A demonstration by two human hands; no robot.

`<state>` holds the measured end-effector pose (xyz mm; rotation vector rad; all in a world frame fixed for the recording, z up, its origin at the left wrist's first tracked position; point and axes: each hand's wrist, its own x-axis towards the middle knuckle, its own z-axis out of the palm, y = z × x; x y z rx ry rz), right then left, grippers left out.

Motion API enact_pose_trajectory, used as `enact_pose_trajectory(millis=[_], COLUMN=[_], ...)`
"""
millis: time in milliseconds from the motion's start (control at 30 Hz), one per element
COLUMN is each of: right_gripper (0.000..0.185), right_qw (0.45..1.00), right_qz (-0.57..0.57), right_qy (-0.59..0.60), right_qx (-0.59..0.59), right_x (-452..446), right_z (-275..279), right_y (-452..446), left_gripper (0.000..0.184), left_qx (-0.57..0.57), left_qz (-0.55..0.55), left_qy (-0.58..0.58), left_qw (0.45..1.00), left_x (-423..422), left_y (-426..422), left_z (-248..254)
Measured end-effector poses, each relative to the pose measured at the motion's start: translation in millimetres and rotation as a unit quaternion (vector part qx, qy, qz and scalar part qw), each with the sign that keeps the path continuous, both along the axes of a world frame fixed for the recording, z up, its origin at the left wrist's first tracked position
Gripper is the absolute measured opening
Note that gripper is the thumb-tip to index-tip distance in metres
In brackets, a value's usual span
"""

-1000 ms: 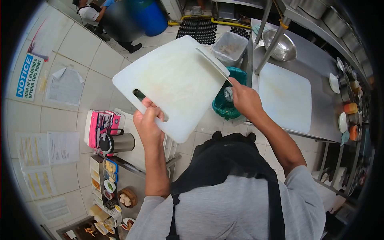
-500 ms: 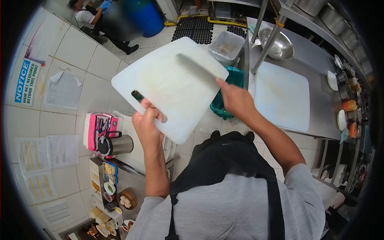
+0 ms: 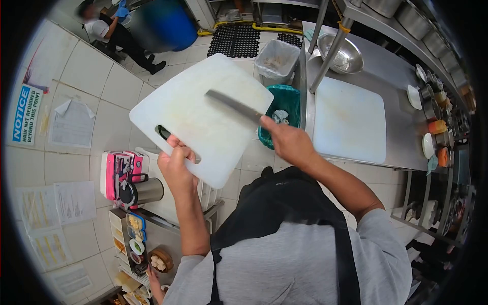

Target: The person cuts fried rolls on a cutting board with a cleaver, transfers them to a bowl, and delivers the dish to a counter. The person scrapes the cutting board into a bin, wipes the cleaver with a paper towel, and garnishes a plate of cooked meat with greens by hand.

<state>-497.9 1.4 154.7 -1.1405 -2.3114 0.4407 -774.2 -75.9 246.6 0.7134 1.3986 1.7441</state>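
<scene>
My left hand (image 3: 178, 158) grips a white cutting board (image 3: 195, 104) through the slot at its lower left edge, with the fingers wrapped round the rim. The board is lifted in the air and tilted. In my right hand (image 3: 290, 142) is the handle of a kitchen knife (image 3: 234, 105), mostly hidden by the fingers. Its blade lies over the board's face, pointing up and left; whether it touches the surface I cannot tell. Just beyond the board's right edge stands a bin with a green liner (image 3: 279, 113), holding some crumpled white waste.
A second white board (image 3: 351, 119) lies on the steel counter (image 3: 401, 132) at right, near a metal bowl (image 3: 343, 53). Behind the green bin is a clear-lined bin (image 3: 277, 58). Lower left, a bamboo steamer (image 3: 161, 260) sits near another person's hand (image 3: 155, 279). A co-worker (image 3: 117, 33) stands far left.
The knife has moved a little down and left over the board, and its blade is sharper in view. More of the green-lined bin shows. Another person's hand has appeared at lower left.
</scene>
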Motion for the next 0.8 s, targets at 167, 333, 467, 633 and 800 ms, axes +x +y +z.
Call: enact_pose_trajectory(millis=[167, 333, 467, 633, 800], right_gripper=[0.038, 0.043, 0.047, 0.046, 0.044], right_qw=[0.984, 0.989, 0.999, 0.998, 0.981], right_qz=[-0.14, -0.141, -0.049, -0.066, -0.167], right_qy=[-0.083, -0.013, 0.01, 0.006, -0.067], right_qx=[-0.076, -0.033, 0.008, 0.005, -0.075], right_x=[34, 20, 0, 13, 38], right_z=[-47, -13, -4, -29, -55], right_y=[67, 33, 0, 17, 60], left_gripper=[0.034, 0.035, 0.035, 0.034, 0.036], left_qx=[0.005, 0.001, 0.02, 0.024, 0.035], left_qz=[-0.004, 0.005, -0.01, -0.005, 0.007], left_qy=[0.002, 0.005, 0.009, 0.021, 0.025], left_qw=[1.0, 1.0, 1.0, 0.999, 0.999], left_x=[-7, -5, -7, -17, -28], left_y=[-14, -13, -5, -11, -14], left_z=[5, 6, 2, 7, 3])
